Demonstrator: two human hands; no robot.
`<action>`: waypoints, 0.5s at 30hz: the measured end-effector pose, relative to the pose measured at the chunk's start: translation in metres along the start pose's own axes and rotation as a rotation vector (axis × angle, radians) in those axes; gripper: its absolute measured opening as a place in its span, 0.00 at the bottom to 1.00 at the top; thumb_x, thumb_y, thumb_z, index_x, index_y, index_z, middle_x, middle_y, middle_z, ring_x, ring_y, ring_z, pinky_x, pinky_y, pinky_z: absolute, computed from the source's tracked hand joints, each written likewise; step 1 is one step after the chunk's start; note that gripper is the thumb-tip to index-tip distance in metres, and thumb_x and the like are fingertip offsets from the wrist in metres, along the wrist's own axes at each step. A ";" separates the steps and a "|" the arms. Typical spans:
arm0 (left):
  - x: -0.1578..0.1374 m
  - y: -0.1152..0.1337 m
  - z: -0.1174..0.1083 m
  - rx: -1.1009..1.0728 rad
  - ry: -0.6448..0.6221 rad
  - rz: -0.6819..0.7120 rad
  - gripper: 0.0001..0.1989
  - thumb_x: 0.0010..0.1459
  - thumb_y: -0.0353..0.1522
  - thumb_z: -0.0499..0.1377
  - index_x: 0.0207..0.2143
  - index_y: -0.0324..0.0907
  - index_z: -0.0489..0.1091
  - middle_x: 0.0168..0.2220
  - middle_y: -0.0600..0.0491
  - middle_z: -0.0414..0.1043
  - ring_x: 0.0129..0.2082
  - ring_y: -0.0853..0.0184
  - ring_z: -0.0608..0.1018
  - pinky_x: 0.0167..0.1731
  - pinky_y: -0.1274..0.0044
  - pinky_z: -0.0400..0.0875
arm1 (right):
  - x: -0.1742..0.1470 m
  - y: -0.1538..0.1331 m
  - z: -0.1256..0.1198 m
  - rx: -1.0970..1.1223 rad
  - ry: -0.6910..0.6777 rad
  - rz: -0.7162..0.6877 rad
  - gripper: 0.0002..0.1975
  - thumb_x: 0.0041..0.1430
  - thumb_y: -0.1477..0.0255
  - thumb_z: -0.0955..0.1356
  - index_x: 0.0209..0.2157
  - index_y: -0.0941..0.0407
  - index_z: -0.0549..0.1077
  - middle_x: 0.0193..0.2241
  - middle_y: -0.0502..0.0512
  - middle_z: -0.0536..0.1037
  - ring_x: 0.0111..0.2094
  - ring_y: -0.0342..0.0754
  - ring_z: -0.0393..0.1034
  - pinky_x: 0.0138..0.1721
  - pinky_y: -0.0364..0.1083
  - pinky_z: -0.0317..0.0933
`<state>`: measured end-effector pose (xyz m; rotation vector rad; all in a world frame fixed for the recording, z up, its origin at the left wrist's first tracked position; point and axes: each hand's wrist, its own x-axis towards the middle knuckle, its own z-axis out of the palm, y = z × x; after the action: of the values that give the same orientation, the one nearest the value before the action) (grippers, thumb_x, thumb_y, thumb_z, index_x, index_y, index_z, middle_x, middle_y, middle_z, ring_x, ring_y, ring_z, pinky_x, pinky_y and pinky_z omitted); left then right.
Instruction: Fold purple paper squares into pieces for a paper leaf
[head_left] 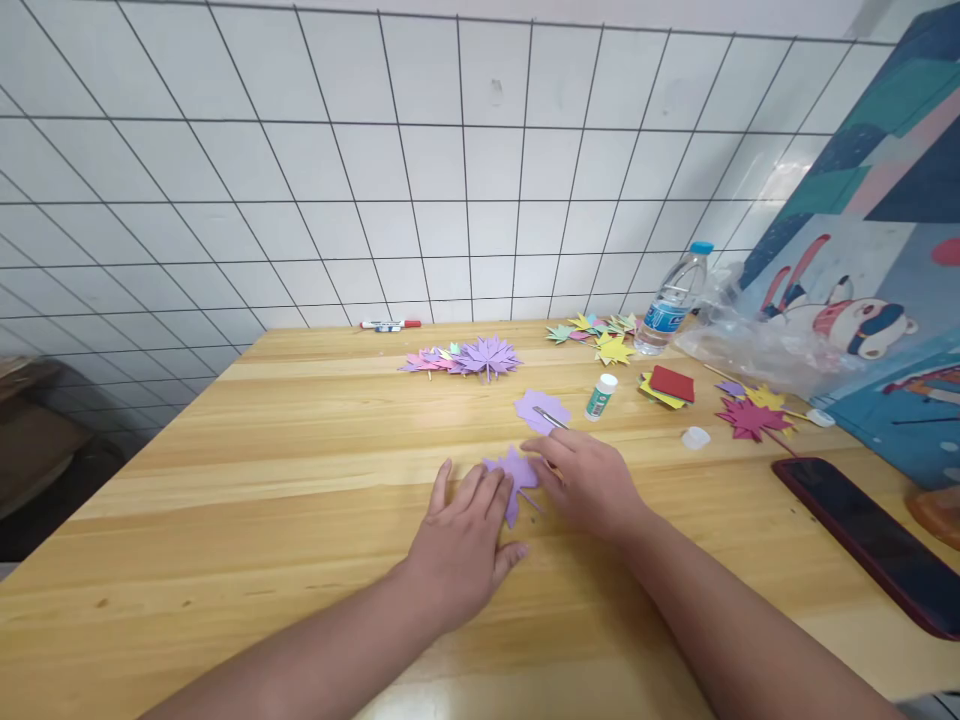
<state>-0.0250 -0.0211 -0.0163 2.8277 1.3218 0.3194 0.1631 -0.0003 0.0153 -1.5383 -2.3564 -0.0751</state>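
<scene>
A purple paper maple leaf lies on the wooden table in front of me. My left hand rests flat on its left part, fingers stretched out and thumb apart. At the leaf's right edge my right hand has its fingers bent and thumb tucked in, pinching the paper's tip; the fingertips are partly hidden. Just beyond that hand is a light purple paper piece with scissors on it, their handles covered by the hand. A white and green glue stick stands nearby.
Paper leaves are heaped at the back, more leaves behind right. A water bottle, red and yellow paper squares, a white cap, a dark red leaf and a phone are at right. Markers lie by the tiled wall.
</scene>
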 end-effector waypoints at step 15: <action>0.023 -0.037 -0.015 -0.496 0.353 -0.211 0.17 0.60 0.39 0.47 0.48 0.46 0.65 0.44 0.49 0.69 0.46 0.60 0.67 0.48 0.65 0.57 | 0.004 0.011 0.000 0.008 -0.230 0.069 0.11 0.59 0.68 0.61 0.28 0.55 0.72 0.28 0.54 0.74 0.32 0.47 0.66 0.27 0.43 0.49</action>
<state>-0.0415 0.0193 -0.0010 2.2671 1.3396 1.0153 0.1712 0.0080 0.0149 -1.7035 -2.4680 0.1344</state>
